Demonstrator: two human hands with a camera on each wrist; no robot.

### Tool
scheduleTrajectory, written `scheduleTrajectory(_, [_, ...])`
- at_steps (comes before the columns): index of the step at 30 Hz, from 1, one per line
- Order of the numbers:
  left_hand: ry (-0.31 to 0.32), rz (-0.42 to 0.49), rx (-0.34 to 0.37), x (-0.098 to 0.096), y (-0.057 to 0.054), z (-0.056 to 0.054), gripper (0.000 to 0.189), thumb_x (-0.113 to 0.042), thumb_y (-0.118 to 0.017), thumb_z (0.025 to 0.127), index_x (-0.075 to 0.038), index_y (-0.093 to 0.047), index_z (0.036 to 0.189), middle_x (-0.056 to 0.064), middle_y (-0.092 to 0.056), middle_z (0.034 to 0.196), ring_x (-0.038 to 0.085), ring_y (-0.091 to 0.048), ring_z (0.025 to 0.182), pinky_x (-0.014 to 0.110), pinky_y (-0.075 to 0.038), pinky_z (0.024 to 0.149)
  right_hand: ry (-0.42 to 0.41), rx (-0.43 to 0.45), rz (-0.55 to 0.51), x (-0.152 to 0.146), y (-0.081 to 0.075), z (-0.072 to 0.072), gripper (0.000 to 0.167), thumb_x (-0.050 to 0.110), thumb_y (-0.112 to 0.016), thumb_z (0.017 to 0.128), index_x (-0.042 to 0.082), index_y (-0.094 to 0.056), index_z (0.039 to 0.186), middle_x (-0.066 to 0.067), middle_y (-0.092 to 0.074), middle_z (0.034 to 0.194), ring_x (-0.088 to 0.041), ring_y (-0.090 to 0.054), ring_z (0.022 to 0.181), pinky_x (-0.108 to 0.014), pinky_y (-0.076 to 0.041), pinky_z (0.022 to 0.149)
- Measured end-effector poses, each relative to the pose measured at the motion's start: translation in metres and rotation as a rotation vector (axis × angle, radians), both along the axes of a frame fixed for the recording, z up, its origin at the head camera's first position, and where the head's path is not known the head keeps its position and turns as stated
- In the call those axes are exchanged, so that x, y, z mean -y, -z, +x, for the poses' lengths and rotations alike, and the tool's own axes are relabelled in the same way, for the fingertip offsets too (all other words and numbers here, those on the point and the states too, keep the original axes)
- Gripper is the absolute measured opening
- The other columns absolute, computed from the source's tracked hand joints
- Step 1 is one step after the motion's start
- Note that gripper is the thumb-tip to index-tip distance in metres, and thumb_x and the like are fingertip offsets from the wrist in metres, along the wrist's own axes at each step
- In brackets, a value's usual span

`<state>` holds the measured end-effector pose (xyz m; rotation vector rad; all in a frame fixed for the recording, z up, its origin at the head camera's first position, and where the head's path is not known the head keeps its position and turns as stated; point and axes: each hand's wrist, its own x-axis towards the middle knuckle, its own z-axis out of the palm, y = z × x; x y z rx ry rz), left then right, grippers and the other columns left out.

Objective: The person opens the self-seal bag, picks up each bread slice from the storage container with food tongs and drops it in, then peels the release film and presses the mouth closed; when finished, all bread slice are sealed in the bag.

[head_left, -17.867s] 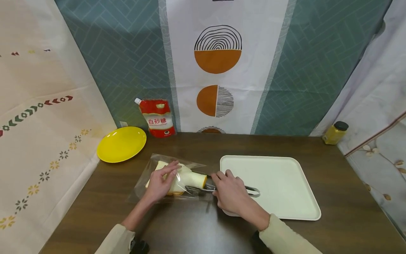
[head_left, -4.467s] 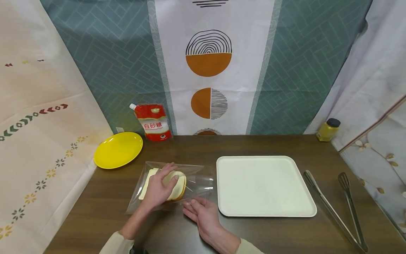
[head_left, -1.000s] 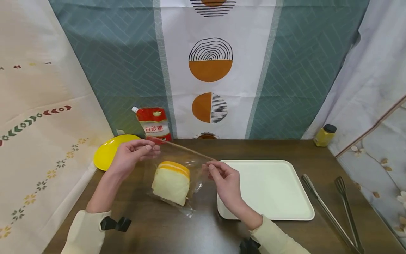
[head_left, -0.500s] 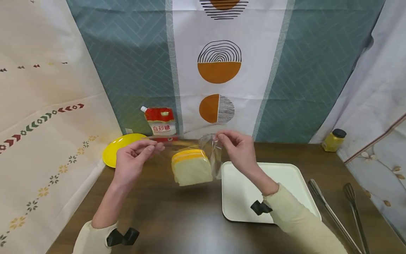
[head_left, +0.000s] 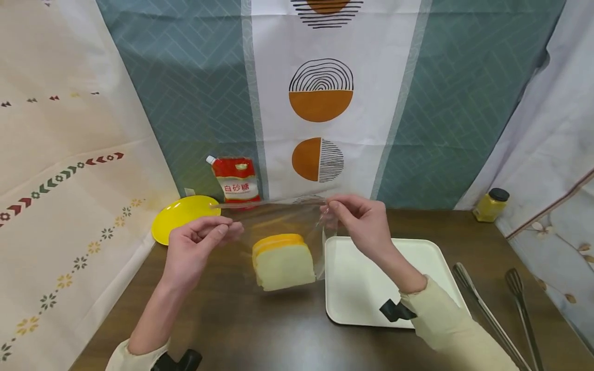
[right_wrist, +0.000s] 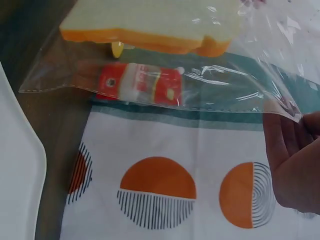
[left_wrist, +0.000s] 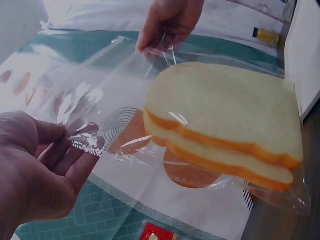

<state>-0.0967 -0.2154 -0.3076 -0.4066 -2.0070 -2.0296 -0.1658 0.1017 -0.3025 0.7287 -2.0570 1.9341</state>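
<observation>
A clear plastic bag (head_left: 283, 219) hangs above the table between my two hands, with stacked bread slices (head_left: 284, 265) inside it. The slices have pale faces and orange-yellow crusts. My left hand (head_left: 192, 250) pinches the bag's upper left corner between thumb and fingers; the left wrist view shows this left hand (left_wrist: 45, 170) against the crinkled film. At the upper right corner, my right hand (head_left: 366, 224) pinches the film with thumb and forefinger. In the right wrist view, the bread (right_wrist: 150, 25) lies away from the fingers of my right hand (right_wrist: 295, 155).
On the wooden table, a cream tray (head_left: 427, 273) stands at right, partly behind my right forearm. Metal tongs (head_left: 489, 312) lie spread beyond it. A yellow plate (head_left: 178, 214) and a red sugar pouch (head_left: 238, 180) stand back left, a yellow jar (head_left: 490, 205) back right.
Earlier, my right hand held the tongs at the bread in the bag; now they lie beside the tray. Both hands have lifted the bag off the table, and its top edge is stretched wider.
</observation>
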Motion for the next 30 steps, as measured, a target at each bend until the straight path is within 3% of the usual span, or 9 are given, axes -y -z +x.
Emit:
scheduleTrajectory(8, [0.034,0.066,0.088,-0.013,0.005,0.014,0.015,0.001,-0.061,0.098,0.011,-0.067,0.107,0.012,-0.075,0.096,0.028,-0.074,0.087,0.04,-0.057,0.081,-0.014,0.11,-0.026,-0.014,0.007,0.026,0.014,0.002,-0.068,0.094,-0.007,-0.072,0.105,-0.017,-0.073,0.087,-0.026,-0.073,0.073,-0.043,-0.061,0.063])
scheduleTrajectory(14, [0.06,0.115,0.128,-0.026,0.007,0.029,0.011,0.004,-0.06,0.097,0.006,-0.071,0.1,0.014,-0.075,0.089,0.029,-0.074,0.082,0.043,-0.058,0.079,0.0,0.143,-0.05,-0.026,0.003,0.058,0.013,-0.002,-0.068,0.093,-0.011,-0.069,0.102,-0.018,-0.073,0.085,-0.026,-0.072,0.069,-0.045,-0.06,0.059])
scheduleTrajectory(17, [0.074,0.111,0.139,-0.032,0.007,0.039,0.014,0.004,-0.06,0.097,0.001,-0.073,0.099,0.013,-0.075,0.088,0.027,-0.074,0.08,0.042,-0.058,0.08,0.0,0.148,-0.051,-0.035,0.0,0.076,0.01,-0.002,-0.068,0.093,-0.009,-0.07,0.1,-0.017,-0.073,0.084,-0.025,-0.072,0.067,-0.045,-0.059,0.058])
scheduleTrajectory(24, [0.1,0.104,0.088,-0.05,0.013,0.061,0.018,0.009,-0.058,0.096,0.0,-0.073,0.099,0.013,-0.074,0.083,0.027,-0.075,0.076,0.042,-0.06,0.075,0.007,0.188,-0.037,-0.059,0.003,0.11,0.01,-0.004,-0.064,0.095,-0.002,-0.073,0.099,-0.016,-0.073,0.083,-0.025,-0.072,0.066,-0.045,-0.059,0.057])
scheduleTrajectory(30, [0.131,0.092,0.164,-0.067,0.023,0.078,0.019,0.005,-0.058,0.097,-0.007,-0.072,0.096,0.008,-0.074,0.081,0.029,-0.075,0.08,0.039,-0.06,0.076,0.07,0.252,-0.012,-0.078,0.015,0.134,0.017,-0.004,-0.056,0.099,-0.003,-0.072,0.092,-0.017,-0.071,0.075,-0.024,-0.07,0.061,-0.042,-0.059,0.054])
